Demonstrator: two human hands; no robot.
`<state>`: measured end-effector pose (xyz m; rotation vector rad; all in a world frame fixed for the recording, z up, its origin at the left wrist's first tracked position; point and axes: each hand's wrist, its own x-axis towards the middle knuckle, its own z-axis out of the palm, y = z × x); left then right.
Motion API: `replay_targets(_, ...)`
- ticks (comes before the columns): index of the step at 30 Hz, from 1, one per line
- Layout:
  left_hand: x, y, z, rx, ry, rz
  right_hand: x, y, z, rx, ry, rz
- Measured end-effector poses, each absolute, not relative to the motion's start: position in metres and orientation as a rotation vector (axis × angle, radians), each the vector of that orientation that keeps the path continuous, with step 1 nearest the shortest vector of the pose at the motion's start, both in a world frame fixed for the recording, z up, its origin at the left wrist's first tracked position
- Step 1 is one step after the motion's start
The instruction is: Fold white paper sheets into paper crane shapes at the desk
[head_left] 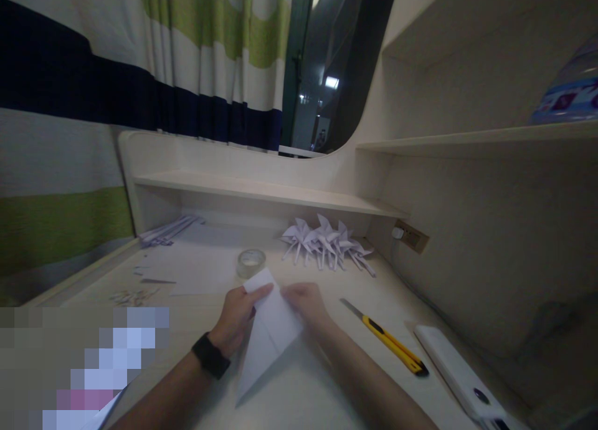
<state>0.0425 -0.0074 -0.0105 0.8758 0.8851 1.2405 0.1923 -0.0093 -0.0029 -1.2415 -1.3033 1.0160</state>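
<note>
A white sheet of paper [273, 330], folded to a point at its near end, is held up between my two hands over the desk. My left hand [239, 311], with a black watch on its wrist, grips the left edge, the thumb lying across the top. On the other side my right hand [306, 302] pinches the upper right edge; its fingertips are partly hidden behind the paper. A crease line shows across the sheet. Just beyond the paper sits a roll of clear tape [251, 263].
Several paper pinwheels [327, 240] lie at the back. A yellow utility knife [392, 343], its blade out, lies right of my arm, beside a long white device [460, 374]. White sheets [196, 255], rolled paper sticks [170, 229] and small sticks [135, 295] lie left.
</note>
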Motion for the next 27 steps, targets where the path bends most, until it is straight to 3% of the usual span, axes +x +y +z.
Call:
replay_targets(12, 0.042, -0.009, 0.000, 0.739, 0.836, 1.257, 0.189, -0.023, 0.003, -1.168, -1.350, 1.077)
replay_targets(20, 0.019, -0.002, 0.020, 0.655, 0.937, 1.404, 0.225, -0.049, -0.025, -1.247, -1.470, 1.131)
replay_targets(27, 0.032, -0.003, 0.015, 0.592, 0.903, 1.485, 0.224, -0.023, -0.031, -1.106, -1.160, 1.234)
